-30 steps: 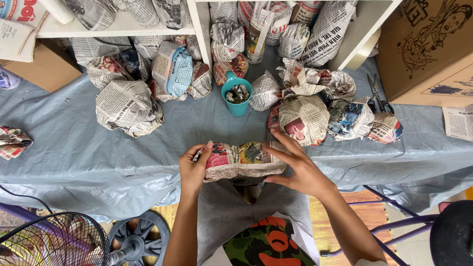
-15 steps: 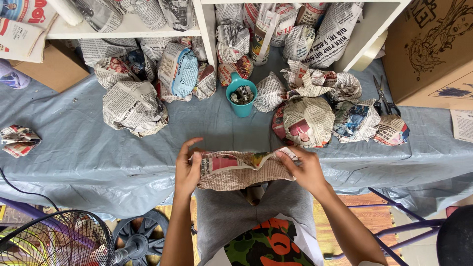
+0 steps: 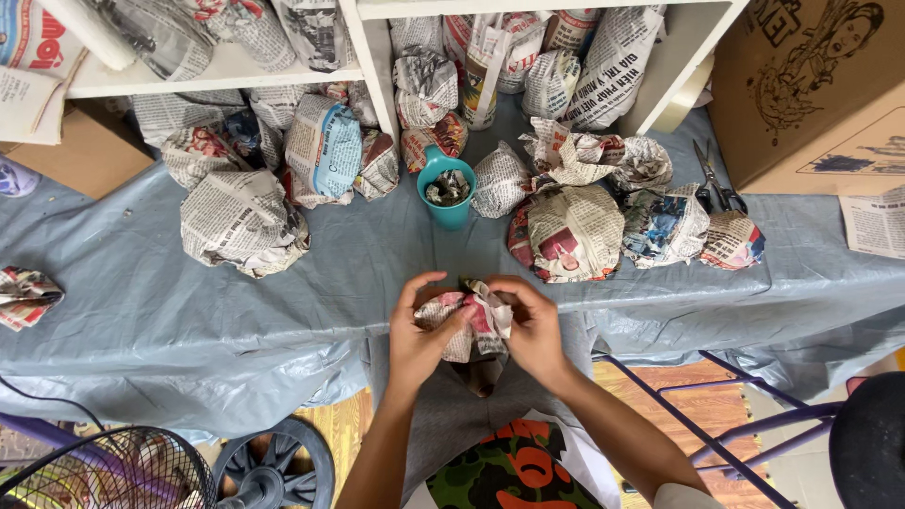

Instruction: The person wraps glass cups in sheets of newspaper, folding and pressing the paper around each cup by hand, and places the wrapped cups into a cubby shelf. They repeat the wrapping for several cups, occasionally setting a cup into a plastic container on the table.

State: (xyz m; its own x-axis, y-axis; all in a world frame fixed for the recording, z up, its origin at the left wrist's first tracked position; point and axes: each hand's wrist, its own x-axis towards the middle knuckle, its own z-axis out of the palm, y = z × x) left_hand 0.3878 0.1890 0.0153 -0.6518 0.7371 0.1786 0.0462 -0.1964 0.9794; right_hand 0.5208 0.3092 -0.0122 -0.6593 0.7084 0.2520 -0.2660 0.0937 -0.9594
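Crumpled newspaper bundle (image 3: 468, 325) clasped by left hand (image 3: 419, 335) and right hand (image 3: 531, 330), fingers curled tight

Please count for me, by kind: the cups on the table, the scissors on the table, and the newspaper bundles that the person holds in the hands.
Teal plastic cup: 1
Black-handled metal scissors: 1
Crumpled newspaper-wrapped bundle, in the grip of left hand and right hand: 1
Total: 3

Teal cup (image 3: 446, 181), grey-blue tablecloth (image 3: 189, 311), newsprint bundle (image 3: 468, 323) printed seemingly red and white.
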